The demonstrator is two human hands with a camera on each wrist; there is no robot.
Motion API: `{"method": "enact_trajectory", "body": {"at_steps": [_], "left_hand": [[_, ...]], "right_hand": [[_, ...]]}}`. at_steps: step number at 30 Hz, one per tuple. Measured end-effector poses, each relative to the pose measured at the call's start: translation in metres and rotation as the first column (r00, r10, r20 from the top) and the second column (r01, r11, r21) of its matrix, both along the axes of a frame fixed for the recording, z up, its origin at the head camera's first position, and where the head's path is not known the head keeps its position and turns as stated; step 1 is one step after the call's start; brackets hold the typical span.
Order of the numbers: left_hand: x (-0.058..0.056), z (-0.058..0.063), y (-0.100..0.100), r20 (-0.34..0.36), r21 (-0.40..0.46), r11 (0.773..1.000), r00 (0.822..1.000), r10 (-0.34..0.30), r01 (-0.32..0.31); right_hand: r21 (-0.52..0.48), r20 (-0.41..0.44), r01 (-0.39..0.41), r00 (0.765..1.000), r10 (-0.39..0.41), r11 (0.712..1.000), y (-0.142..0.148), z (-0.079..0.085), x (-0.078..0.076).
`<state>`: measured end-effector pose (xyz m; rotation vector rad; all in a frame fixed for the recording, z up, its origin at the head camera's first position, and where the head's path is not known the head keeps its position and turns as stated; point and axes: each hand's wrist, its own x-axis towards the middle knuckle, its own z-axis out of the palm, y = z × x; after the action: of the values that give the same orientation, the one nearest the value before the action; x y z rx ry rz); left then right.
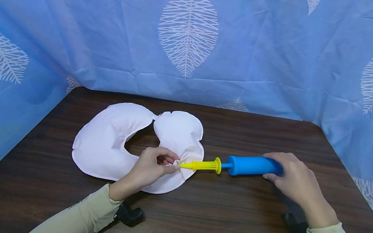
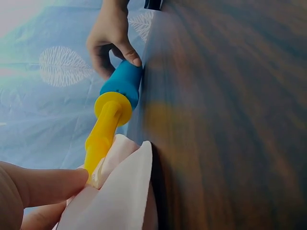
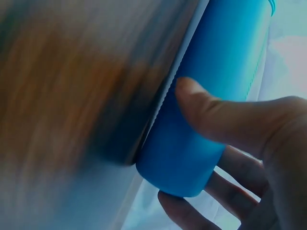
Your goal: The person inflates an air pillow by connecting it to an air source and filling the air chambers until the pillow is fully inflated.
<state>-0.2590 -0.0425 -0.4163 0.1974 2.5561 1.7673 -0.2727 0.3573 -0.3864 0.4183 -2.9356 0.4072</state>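
Note:
A white U-shaped inflatable neck pillow [image 1: 100,140] lies puffed up on the table. At its lower right part, my left hand [image 1: 150,167] pinches the valve area together with the tip of a yellow nozzle [image 2: 103,134]. That nozzle belongs to a hand pump whose blue barrel [image 1: 251,166] extends to the right, joined by a short blue rod. My right hand [image 1: 293,179] grips the barrel's far end, thumb [image 3: 211,112] along one side and fingers around the other. In the left wrist view the pillow's fabric bunches up around the nozzle tip.
The dark wood-grain table [image 1: 228,226] carries the pillow and the pump. A blue curtain with white leaf prints [image 1: 187,33] surrounds its back and sides. Black wrist-camera mounts [image 1: 131,215] hang under both forearms, close over the tabletop.

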Motion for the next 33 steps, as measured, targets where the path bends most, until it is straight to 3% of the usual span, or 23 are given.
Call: {"method": "enact_trajectory", "body": {"at_steps": [11,20,26,33], "left_hand": [[0.000,0.000,0.000,0.006,0.008,1.000,1.000,-0.007,0.007],[0.000,0.000,0.000,0.006,0.012,1.000,1.000,-0.007,0.007],[-0.001,-0.001,0.000,0.012,0.004,1.000,1.000,-0.004,0.004],[0.000,0.000,0.000,0.014,0.004,1.000,1.000,0.005,-0.005]], "right_hand": [[0.121,-0.055,0.099,0.994,-0.093,0.988,0.044,-0.004,-0.005],[0.069,-0.036,0.186,0.982,-0.183,0.980,0.067,-0.006,-0.006],[0.038,-0.037,0.162,0.986,-0.160,0.986,0.061,-0.006,-0.007],[0.027,-0.016,0.074,0.997,-0.074,0.997,0.027,-0.002,-0.006]]}}
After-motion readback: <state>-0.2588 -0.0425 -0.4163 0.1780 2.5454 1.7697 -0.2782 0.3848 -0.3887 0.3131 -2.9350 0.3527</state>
